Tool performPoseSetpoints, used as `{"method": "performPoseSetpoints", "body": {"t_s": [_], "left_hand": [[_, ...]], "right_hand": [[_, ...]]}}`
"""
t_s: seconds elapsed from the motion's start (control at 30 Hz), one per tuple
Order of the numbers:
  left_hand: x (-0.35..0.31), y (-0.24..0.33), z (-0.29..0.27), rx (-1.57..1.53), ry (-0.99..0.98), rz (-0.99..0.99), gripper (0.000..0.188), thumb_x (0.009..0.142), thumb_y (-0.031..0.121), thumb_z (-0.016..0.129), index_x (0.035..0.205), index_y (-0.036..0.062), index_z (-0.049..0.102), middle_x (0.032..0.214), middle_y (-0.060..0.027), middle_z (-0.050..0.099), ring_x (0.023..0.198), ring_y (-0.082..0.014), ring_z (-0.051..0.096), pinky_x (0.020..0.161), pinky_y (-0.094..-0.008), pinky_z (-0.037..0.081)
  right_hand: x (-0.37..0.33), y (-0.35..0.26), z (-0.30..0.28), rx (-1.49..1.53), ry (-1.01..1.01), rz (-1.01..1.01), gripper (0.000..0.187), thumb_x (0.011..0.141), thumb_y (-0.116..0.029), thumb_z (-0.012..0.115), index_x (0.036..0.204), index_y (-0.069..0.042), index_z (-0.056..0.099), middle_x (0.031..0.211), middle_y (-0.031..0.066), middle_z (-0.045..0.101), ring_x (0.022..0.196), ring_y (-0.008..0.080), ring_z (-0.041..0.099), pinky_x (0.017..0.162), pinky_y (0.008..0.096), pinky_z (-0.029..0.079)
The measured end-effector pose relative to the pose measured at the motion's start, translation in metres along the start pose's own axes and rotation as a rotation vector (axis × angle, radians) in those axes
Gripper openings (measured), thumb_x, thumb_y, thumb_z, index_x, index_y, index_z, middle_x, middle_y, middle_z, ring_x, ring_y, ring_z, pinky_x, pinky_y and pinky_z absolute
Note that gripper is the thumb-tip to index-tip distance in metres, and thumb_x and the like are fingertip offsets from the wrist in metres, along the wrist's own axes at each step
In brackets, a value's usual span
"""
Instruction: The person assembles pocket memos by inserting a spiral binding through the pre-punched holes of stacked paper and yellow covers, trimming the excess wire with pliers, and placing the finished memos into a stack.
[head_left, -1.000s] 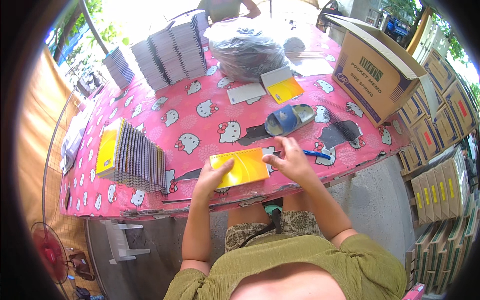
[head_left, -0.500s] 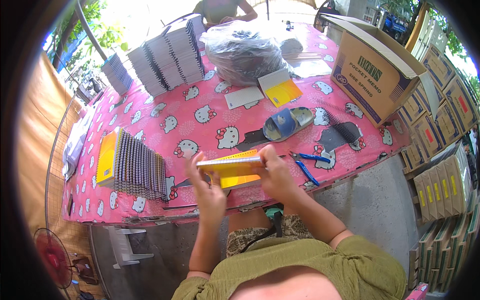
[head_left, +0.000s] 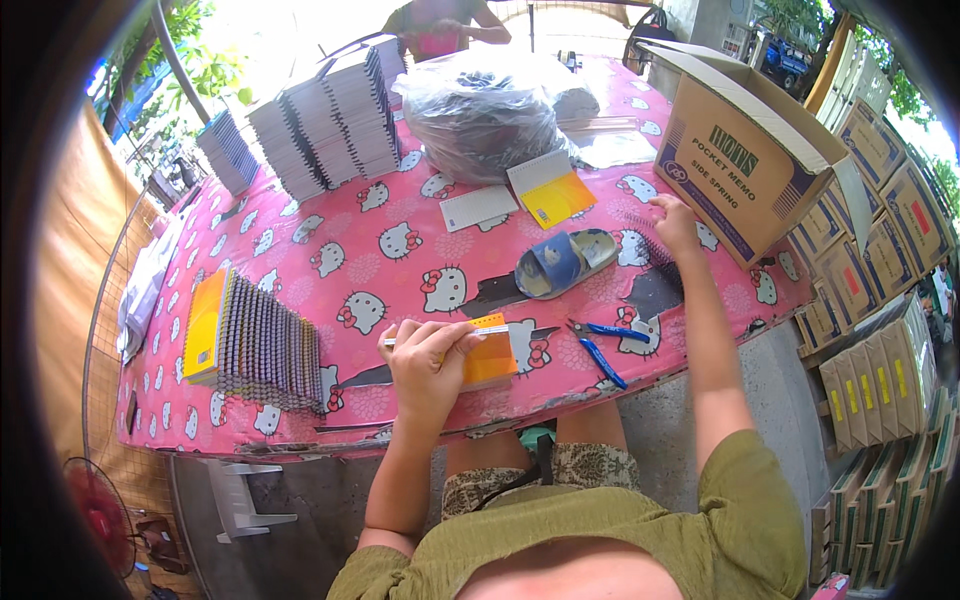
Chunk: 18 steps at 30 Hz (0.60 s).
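My left hand [head_left: 430, 365] is closed on a memo pad [head_left: 492, 330], which shows mainly as a thin white page edge. Under it, near the front edge of the table, lies an orange-yellow pad [head_left: 492, 358] with punched holes along its top, partly hidden by the hand. My right hand [head_left: 677, 225] is stretched out to the far right, over dark spiral binding coils [head_left: 650, 240]; its fingers look apart, and no held thing shows. Blue-handled pliers [head_left: 610, 350] lie on the table between the two hands. Beyond them rests a blue patterned slipper [head_left: 565, 264].
A stack of spiral-bound yellow notebooks [head_left: 255, 340] stands at left, with taller white stacks [head_left: 325, 125] behind. A plastic bag [head_left: 480, 125], an opened yellow pad [head_left: 552, 190] and a cardboard box [head_left: 740, 160] occupy the far side. Another person [head_left: 445, 25] is across the table.
My right hand has let go of the pad and moved right and away to the coils. My left hand keeps the pad, now gripped from above and lower over the table.
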<state>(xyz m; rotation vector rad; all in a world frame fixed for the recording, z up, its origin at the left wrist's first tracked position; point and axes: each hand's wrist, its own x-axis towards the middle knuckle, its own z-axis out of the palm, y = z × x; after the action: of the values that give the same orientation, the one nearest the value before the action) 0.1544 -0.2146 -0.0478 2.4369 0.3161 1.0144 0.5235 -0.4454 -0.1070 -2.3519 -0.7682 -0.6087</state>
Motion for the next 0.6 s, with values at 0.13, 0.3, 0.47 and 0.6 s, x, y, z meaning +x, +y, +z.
{"method": "performPoseSetpoints", "body": {"t_s": [0.13, 0.3, 0.47, 0.6], "left_hand": [[0.003, 0.0, -0.002, -0.004, -0.009, -0.028, 0.013, 0.075, 0.017, 0.073, 0.082, 0.0066, 0.073, 0.077, -0.0024, 0.069, 0.073, -0.0185, 0.054, 0.08, -0.0322, 0.038], [-0.001, -0.007, -0.003, 0.006, -0.009, -0.065, 0.011, 0.077, 0.024, 0.072, 0.083, 0.015, 0.072, 0.077, 0.0038, 0.066, 0.077, -0.0159, 0.054, 0.094, -0.0394, 0.027], [0.001, 0.005, -0.007, 0.029, 0.001, -0.08, 0.022, 0.074, 0.03, 0.075, 0.088, 0.013, 0.073, 0.079, 0.0009, 0.068, 0.078, -0.0158, 0.055, 0.093, -0.0386, 0.028], [-0.002, 0.001, -0.002, 0.077, 0.005, -0.022, 0.025, 0.072, 0.033, 0.077, 0.085, 0.012, 0.074, 0.078, 0.0017, 0.068, 0.077, -0.0152, 0.055, 0.093, -0.0378, 0.029]], "right_hand": [[0.002, 0.034, 0.019, -0.033, -0.298, 0.178, 0.027, 0.075, 0.0, 0.064, 0.101, -0.006, 0.068, 0.103, 0.0165, 0.066, 0.098, 0.03, 0.063, 0.088, 0.0353, 0.049], [0.0, -0.05, -0.003, 0.11, 0.065, -0.19, 0.026, 0.079, 0.005, 0.053, 0.099, -0.003, 0.067, 0.09, 0.0169, 0.067, 0.088, 0.0304, 0.064, 0.08, 0.0384, 0.05], [-0.099, -0.211, -0.06, 0.705, -0.424, -0.198, 0.021, 0.081, 0.001, 0.064, 0.1, -0.002, 0.068, 0.089, 0.0131, 0.068, 0.078, 0.0176, 0.065, 0.068, 0.0282, 0.051], [-0.11, -0.221, -0.056, 0.777, -0.298, -0.175, 0.019, 0.077, -0.004, 0.07, 0.096, -0.005, 0.07, 0.084, 0.01, 0.066, 0.071, 0.0198, 0.064, 0.062, 0.029, 0.05]]}}
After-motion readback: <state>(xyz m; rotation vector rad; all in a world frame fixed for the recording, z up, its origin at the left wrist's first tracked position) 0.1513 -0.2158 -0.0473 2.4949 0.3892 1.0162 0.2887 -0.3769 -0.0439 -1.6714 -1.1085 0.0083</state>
